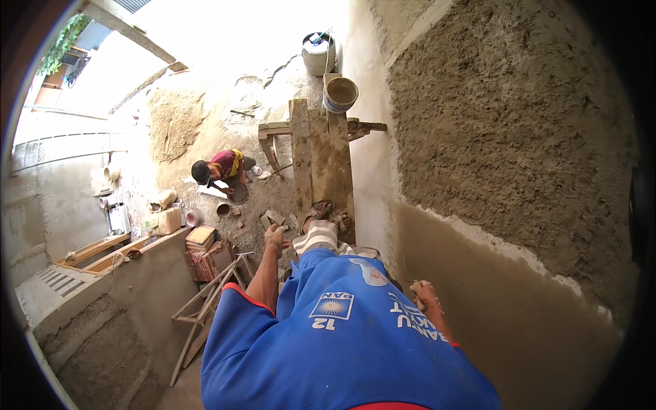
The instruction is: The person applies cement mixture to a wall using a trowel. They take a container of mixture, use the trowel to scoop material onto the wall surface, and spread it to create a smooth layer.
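My left hand (276,237) hangs beside my thigh, left of the planks, with its fingers curled; anything inside them is too small to make out. My right hand (425,294) is closed at my right side, close to the wall. Something small shows at its fingers, but its kind is unclear. Under my sandalled feet lie mud-stained wooden planks (320,154) on a trestle (272,130). Smooth grey plaster (492,307) covers the lower wall by my right hand, while rough, darker plaster (512,116) lies above it.
A mortar-smeared bucket (340,93) stands at the planks' far end, with a drum (318,55) beyond. Below left, a person (225,167) crouches with a hand at a round pan (238,193). Stacked tiles (201,238), a wooden sawhorse (205,301) and a low wall (147,294) are nearer.
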Available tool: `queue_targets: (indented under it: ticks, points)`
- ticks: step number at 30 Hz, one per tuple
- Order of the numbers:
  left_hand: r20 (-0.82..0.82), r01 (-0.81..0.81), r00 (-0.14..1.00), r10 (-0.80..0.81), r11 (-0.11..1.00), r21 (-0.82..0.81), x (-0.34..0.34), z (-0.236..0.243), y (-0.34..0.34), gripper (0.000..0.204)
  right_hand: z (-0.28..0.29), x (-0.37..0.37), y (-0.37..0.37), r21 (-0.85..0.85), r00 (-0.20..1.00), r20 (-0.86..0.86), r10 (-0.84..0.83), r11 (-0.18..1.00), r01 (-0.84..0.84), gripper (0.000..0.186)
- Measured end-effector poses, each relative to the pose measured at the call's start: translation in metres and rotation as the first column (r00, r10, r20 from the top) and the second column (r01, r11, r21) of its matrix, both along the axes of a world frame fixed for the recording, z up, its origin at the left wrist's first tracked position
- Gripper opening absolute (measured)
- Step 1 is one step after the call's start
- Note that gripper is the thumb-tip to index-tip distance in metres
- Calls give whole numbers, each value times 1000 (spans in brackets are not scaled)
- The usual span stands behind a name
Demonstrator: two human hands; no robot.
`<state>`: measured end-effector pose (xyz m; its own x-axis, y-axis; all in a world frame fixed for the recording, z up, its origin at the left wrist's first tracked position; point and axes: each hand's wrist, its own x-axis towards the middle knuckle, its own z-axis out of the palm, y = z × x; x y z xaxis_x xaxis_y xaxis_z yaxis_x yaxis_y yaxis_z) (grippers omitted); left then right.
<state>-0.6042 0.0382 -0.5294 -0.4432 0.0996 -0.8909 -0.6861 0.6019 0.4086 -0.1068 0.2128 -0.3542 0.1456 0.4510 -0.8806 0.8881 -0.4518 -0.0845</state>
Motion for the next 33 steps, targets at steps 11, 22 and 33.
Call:
queue_targets:
  ticks: [11, 22, 33]
  points:
    - [-13, 34, 999, -34, 999, -34, -28, 16, 29, 59, 25, -71, 31, 185, 973, -201, -114, 971, 153, 41]
    - [-263, 203, 927, -267, 947, -248, 49, -32, -75, 60, -23, 9, -1, -112, 997, -43, 59, 992, -63, 44]
    - [-25, -35, 999, 32, 989, -140, 48, -24, -64, 56, -14, -29, 11, -106, 982, -49, 183, 977, -187, 42]
